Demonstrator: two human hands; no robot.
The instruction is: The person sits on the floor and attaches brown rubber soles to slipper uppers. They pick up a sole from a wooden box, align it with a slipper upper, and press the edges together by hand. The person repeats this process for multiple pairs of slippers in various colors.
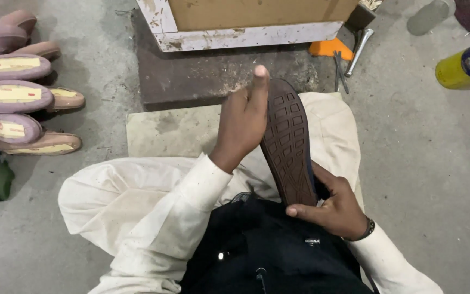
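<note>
Right hand [335, 209] grips shoe sole [288, 144] at near end; left hand [243, 122] clasps its left edge, long axis pointing away.

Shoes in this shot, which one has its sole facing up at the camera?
The dark shoe held between the left hand and right hand: its brown gridded tread faces up. The pink shoes stacked at left show their insoles instead.

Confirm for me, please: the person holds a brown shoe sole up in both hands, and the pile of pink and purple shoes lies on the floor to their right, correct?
Not quite. In the head view both hands, left hand and right hand, do hold the brown shoe sole, but the pile of pink and purple shoes lies on the floor to their left, not right.
</note>
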